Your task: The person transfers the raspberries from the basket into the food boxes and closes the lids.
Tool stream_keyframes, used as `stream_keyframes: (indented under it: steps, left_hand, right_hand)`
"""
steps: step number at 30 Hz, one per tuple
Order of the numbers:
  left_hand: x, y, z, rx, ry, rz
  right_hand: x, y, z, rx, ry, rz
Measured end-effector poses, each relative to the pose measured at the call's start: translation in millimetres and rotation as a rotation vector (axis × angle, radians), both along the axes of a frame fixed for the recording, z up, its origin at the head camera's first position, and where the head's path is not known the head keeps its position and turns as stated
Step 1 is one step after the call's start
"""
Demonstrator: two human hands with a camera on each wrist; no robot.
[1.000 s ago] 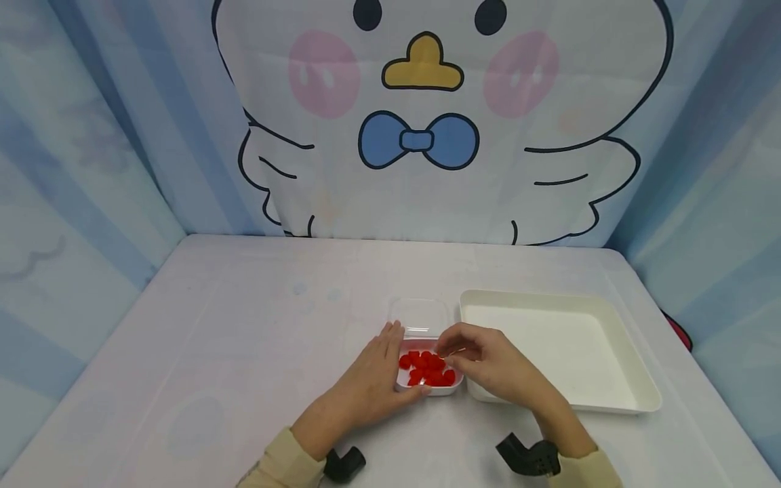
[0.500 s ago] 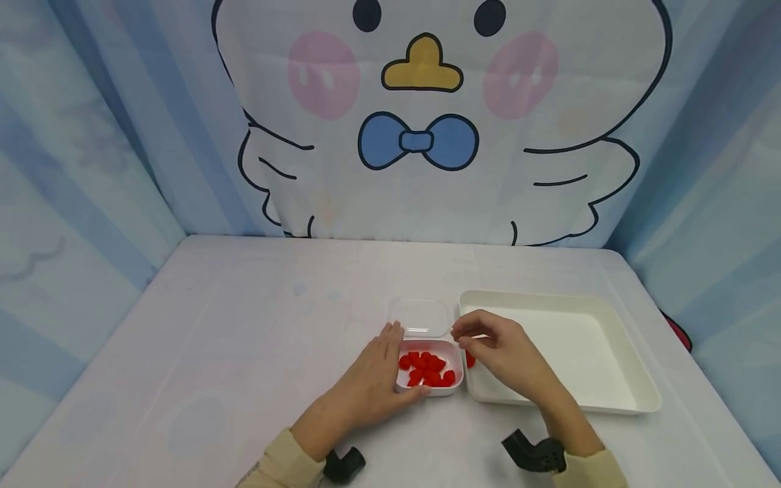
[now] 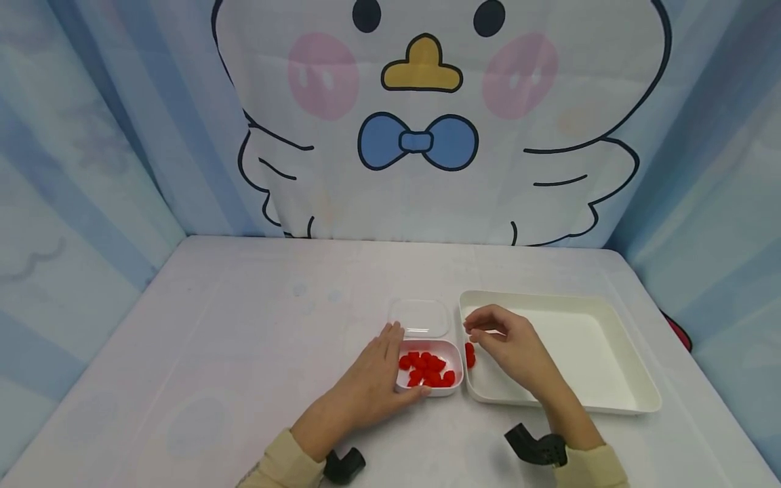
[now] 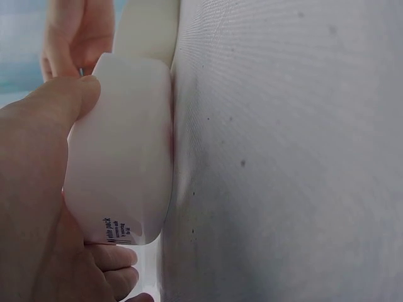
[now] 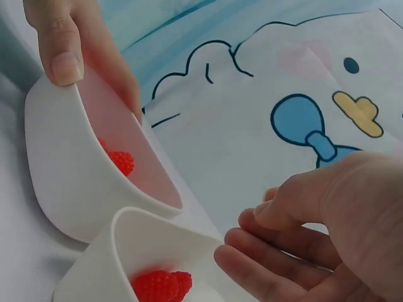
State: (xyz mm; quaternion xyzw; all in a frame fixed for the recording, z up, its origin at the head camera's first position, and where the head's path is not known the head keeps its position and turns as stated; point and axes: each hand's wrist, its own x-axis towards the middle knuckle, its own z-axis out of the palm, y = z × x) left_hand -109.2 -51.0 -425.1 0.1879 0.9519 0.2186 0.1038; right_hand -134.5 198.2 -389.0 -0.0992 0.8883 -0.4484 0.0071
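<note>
My left hand (image 3: 369,379) holds a small white plastic box (image 4: 126,151), thumb over its near rim and fingers along its left side. Several red raspberries (image 3: 430,369) lie inside the box. Just to its right is a large white tray (image 3: 567,346), with red raspberries (image 5: 160,286) against its left wall. Above that left part of the tray hovers my right hand (image 3: 512,346), fingers loosely bent. In the right wrist view nothing shows between its thumb and fingers, and it is apart from the raspberries.
A clear plastic lid (image 3: 419,317) lies behind the box, close to the tray's left edge. A pale cloth covers the table (image 3: 244,325). Curtains hang on both sides, and a cartoon-print cloth (image 3: 421,196) hangs at the back.
My right hand has moved from over the box to the right, above the tray. Raspberries at the tray's left wall have come into view. My left hand stays in place.
</note>
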Motion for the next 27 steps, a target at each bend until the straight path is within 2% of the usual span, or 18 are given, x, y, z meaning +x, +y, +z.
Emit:
stream_keyframes:
  steps: [13,20,27]
  left_hand:
    - [0.3,-0.7,-2.4,0.014,0.016,-0.007]
    - [0.7,-0.7,-1.5,0.013,0.018,-0.008]
    - [1.0,-0.2,-0.7,0.017,0.028,-0.015]
  right_hand:
    - [-9.7,3,-21.1,0.064,-0.044,-0.020]
    - [-9.0,0,-26.4,0.093,-0.075,-0.011]
    - [-9.7,-1,-27.5,0.119,-0.067,0.003]
